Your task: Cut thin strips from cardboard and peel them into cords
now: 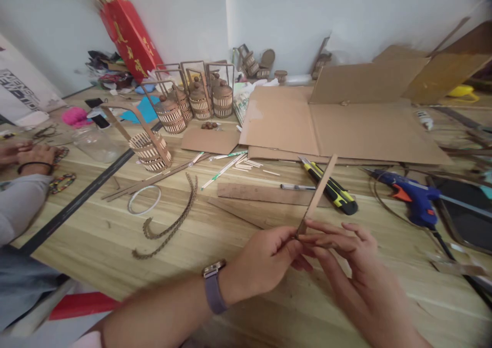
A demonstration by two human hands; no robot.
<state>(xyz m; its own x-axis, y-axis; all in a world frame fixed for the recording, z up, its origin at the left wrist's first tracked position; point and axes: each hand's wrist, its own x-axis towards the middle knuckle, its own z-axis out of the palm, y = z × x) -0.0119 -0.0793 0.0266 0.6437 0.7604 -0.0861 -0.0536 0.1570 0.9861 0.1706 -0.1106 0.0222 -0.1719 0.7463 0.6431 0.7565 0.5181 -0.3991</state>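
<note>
A worker's left hand (265, 258) pinches the lower end of a thin brown strip (322, 186) between thumb and forefinger, above a wooden workbench (230, 291), while the fingertips of the right hand (359, 273) meet it at the same spot; whether they too are pinching cannot be told, as the fingers overlap there. The strip looks slender enough to crack if bent sharply at the hold, and with so little of it gripped, a sideways nudge might twist it loose. A yellow-and-black utility knife (333, 186) lies near the hands at one o'clock, its blade apparently out, so a careless reach that way could nick a finger. A blue glue gun (417, 199) rests between two and three o'clock; its nozzle could burn if hot, which cannot be seen. From the grip, the strip's free length slants up toward one o'clock, passing in front of the knife.
</note>
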